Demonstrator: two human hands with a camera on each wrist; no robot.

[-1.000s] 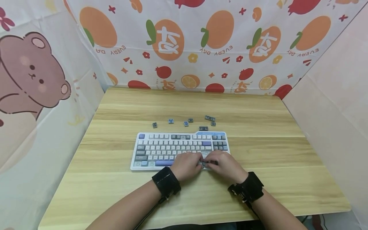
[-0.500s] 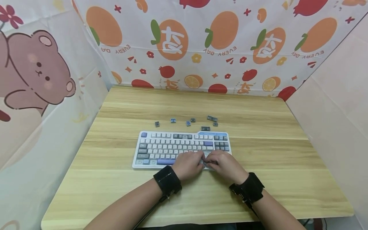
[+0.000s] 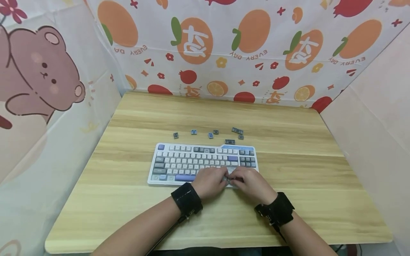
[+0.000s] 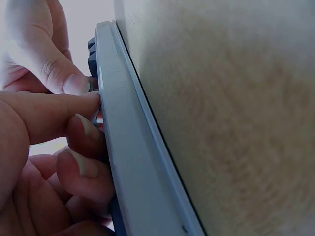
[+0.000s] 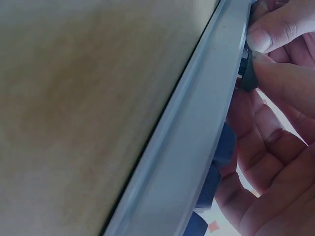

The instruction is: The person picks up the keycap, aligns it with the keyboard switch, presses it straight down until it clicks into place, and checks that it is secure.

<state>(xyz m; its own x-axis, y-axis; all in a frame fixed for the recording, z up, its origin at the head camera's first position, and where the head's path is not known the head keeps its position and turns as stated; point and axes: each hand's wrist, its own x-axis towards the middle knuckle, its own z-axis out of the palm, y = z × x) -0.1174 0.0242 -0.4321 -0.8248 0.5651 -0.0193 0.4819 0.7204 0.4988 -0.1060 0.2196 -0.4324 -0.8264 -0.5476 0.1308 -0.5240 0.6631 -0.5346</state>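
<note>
A white-framed mechanical keyboard [image 3: 153, 182] with white, grey and purple keys lies on the table. My left hand [image 3: 209, 182] and right hand [image 3: 251, 181] meet over its lower right part, their fingertips nearly together. A dark grey-green keycap [image 5: 249, 73] stands tilted at the keyboard's edge in the right wrist view. My right thumb [image 5: 290, 81] presses on it, with the right fingers curled behind. The left thumb [image 5: 262, 38] reaches its upper end. In the left wrist view the left fingers [image 4: 86, 169] curl against the keyboard side, pinching near the same spot. Part of the keycap is hidden.
Several loose dark and blue keycaps lie behind the keyboard, among them a long keycap [image 3: 237, 131], another wide keycap [image 3: 229, 142] and a small blue keycap [image 3: 193, 132]. The wooden table [image 3: 288, 135] ends at a fruit-patterned cloth [image 3: 221, 53]. Black straps circle both wrists.
The head view has shifted slightly. Both hands stay at the same part of the keyboard with only small finger movements. The loose keycaps have not moved on the table.
</note>
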